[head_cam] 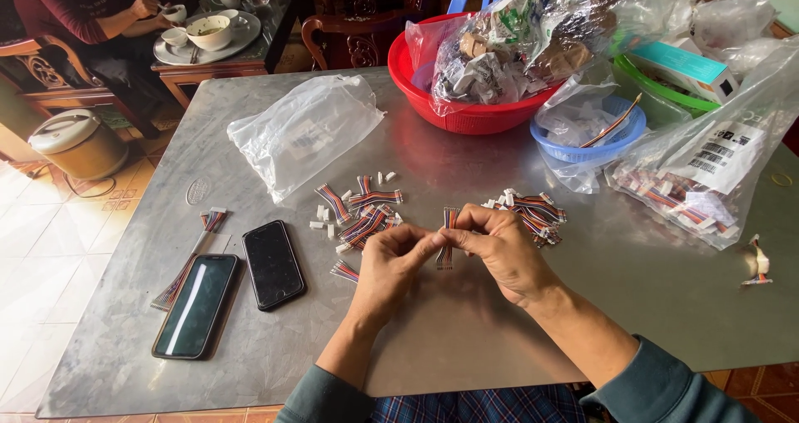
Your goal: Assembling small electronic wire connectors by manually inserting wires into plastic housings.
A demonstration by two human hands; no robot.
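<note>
We are in a home: carved wooden chairs [349, 32], a tiled floor [50, 248], a rice cooker [76, 143], and a tea table [241, 44] beyond our metal worktop [466, 323].

I see a table [466, 331] of dull brushed metal, scuffed and faintly reflective. The two phones [272, 264] show glossy black glass. The short ribbon cable [448, 238] pinched between my left hand [389, 265] and right hand [503, 247] looks like soft, many-coloured plastic insulation, as do the loose pieces [370, 215] with small white plastic connectors. The bag [304, 132] is thin, clear, crinkled plastic film. The red basket [466, 115] and blue bowl [583, 150] are perforated moulded plastic with a slight sheen. My sleeves [657, 385] are matt knit cloth.
</note>
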